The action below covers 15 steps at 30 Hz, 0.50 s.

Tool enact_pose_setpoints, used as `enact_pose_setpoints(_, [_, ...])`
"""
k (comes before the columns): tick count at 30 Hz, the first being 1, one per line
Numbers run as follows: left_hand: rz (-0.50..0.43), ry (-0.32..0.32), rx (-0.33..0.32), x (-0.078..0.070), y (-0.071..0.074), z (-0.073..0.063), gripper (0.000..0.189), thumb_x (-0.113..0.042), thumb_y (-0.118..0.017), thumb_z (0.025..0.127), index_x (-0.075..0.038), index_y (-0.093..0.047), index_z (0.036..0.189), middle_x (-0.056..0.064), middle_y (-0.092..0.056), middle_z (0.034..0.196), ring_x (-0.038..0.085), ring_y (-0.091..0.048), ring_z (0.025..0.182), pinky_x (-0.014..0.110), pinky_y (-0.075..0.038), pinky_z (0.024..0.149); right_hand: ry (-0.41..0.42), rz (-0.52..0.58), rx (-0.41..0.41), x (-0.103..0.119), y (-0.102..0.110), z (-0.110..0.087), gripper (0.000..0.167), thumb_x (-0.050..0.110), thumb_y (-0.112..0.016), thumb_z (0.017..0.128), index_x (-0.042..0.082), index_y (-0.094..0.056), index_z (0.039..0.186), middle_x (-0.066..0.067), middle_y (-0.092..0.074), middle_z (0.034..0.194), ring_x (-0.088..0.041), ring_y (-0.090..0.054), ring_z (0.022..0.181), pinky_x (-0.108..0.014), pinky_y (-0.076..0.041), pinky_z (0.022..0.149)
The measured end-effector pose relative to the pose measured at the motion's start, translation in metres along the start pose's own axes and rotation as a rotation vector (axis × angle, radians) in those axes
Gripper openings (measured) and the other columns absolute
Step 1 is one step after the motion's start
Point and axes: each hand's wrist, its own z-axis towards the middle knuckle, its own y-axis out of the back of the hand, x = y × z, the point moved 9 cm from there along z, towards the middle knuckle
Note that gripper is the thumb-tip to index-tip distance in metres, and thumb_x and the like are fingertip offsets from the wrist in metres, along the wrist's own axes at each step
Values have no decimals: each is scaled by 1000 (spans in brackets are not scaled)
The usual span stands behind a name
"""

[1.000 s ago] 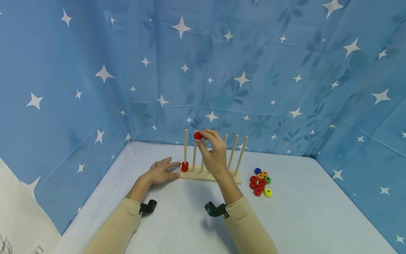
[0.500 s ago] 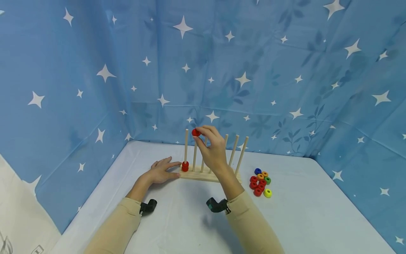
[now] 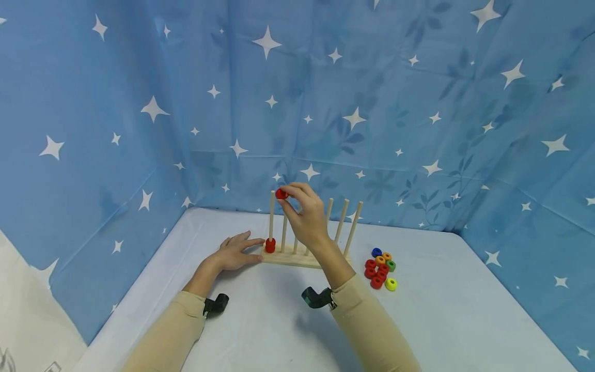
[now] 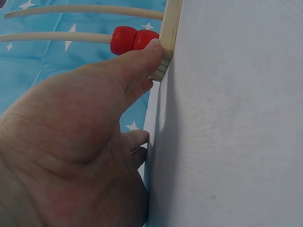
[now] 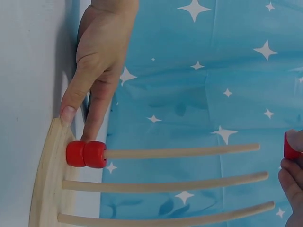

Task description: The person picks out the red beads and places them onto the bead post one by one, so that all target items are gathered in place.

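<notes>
My right hand (image 3: 304, 214) pinches a red bead (image 3: 281, 194) between thumb and fingers, just right of the top of the leftmost peg (image 3: 271, 217). In the right wrist view that bead (image 5: 292, 146) shows at the right edge, beyond the peg tips. Two red beads (image 5: 86, 154) sit stacked at the foot of the leftmost peg. My left hand (image 3: 236, 252) touches the left end of the wooden base (image 3: 293, 259), fingers fairly straight. Its thumb (image 4: 142, 56) lies against the base end in the left wrist view. My right hand partly hides the middle pegs.
Loose beads lie right of the base: several red ones (image 3: 376, 282), a blue (image 3: 377, 252), a green (image 3: 390, 265), a yellow (image 3: 391, 284) and two orange ones (image 3: 387, 256). Other bare pegs (image 3: 353, 227) rise from the base. A blue star-patterned curtain (image 3: 297, 103) hangs behind the white table (image 3: 260, 330).
My right hand has carried the red bead leftward and slightly up, from the second peg's top towards the leftmost peg's top. The left hand has stayed at the base's end.
</notes>
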Motion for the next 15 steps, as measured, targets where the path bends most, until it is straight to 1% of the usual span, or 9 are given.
enact_pose_setpoints(8, [-6,-15,-2,-6,2,-3,64,-48,-67,100,-22,-51,156,25,-19,171,51,-13,157,71,-4,124,1,-22,25,1,-3,6,24,5,-76,95,-1,-75,119,-13,-71,115,-25,-70,102,-37,-60,90])
enact_pose_setpoints(15, [4,-11,-5,-4,1,-2,63,-48,-66,100,-22,-51,156,24,-20,171,50,-14,158,71,-5,124,-1,-30,42,2,-5,10,24,3,-75,95,-2,-75,118,-15,-70,116,-27,-70,105,-38,-61,92])
